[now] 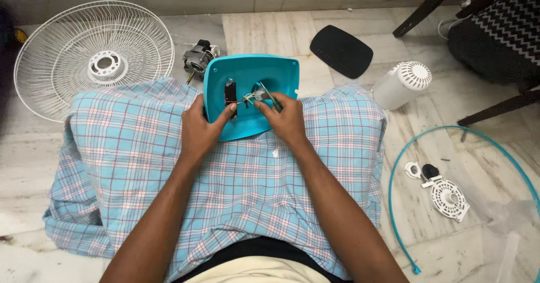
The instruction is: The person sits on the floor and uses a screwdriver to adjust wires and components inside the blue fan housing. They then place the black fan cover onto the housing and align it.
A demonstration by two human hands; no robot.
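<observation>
We sit on the floor with a checked cloth across our lap, and the teal shell rests on it, tipped up toward us. Our left hand grips the shell's left edge, thumb pressed by the black switch inside. Our right hand pinches the thin wires at the middle, fingers narrow. We judge the shell light, stiff and a little slick, best held by its rim; the wires look soft and easy to snap at their joints. It is a rounded, shallow teal moulding, hollow side up. To our right lie a teal ring and small white parts. Farther off sit a white cap, a black pad, the motor and a white grille.
</observation>
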